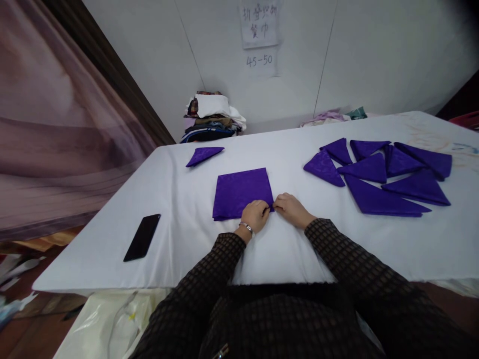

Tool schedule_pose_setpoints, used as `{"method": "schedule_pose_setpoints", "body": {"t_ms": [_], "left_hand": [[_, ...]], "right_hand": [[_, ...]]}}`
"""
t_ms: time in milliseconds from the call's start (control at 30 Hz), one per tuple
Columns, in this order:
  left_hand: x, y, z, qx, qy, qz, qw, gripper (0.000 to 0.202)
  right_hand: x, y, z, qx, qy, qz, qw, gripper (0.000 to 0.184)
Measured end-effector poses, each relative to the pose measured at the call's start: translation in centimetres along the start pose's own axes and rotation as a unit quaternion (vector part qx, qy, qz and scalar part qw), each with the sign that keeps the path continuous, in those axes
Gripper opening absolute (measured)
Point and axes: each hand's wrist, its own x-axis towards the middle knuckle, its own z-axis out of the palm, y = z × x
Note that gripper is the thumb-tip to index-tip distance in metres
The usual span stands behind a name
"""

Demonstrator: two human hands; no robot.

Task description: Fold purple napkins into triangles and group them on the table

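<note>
The near right corner of the purple cloth (241, 192) lies under the left hand (256, 213) and right hand (291, 208); their fingertips are tucked from sight, so the grip cannot be told. At top centre the frame's edge cuts the paper sign (260, 22), its upper handwriting too small to read. The desk (299, 249) runs off the right edge.

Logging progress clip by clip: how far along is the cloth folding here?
Done: folded purple triangles spread on the right, plus a lone triangle at far left. In hand: the left hand and right hand pinch the near right corner of a purple square cloth lying flat. Left: that square is not yet a triangle; no other unfolded purple cloth shows.
</note>
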Motion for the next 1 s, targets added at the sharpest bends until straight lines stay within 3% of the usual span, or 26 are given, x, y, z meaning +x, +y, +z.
{"method": "schedule_pose_setpoints", "body": {"t_ms": [200,500,600,700,833,900,1000], "left_hand": [[0.09,-0.09,0.02,-0.014,0.010,-0.022,1.000,0.010],[-0.25,0.33,-0.35,-0.006,-0.019,0.015,1.000,0.023],[-0.01,0.09,-0.04,0.006,-0.023,0.010,1.000,0.017],[0.28,-0.30,0.30,-0.024,-0.010,-0.012,1.000,0.014],[0.31,-0.51,0.42,-0.084,0.035,-0.035,0.995,0.012],[0.19,-0.37,0.33,-0.098,0.045,-0.023,0.994,0.012],[-0.05,-0.03,0.11,-0.115,0.046,0.011,0.992,0.012]], "right_hand": [[-0.02,-0.17,-0.07,0.033,0.008,0.008,0.999,0.016],[-0.03,-0.16,-0.11,0.067,0.010,0.018,0.998,0.015],[-0.02,-0.24,-0.18,0.076,0.011,0.018,0.997,0.015],[-0.13,-0.07,-0.38,0.104,0.028,0.021,0.994,0.018],[-0.33,0.41,-0.50,0.122,0.073,0.009,0.990,0.038],[-0.34,0.53,-0.31,0.116,0.081,-0.007,0.990,0.045],[-0.28,0.50,0.20,0.113,0.075,-0.034,0.990,0.039]]}}
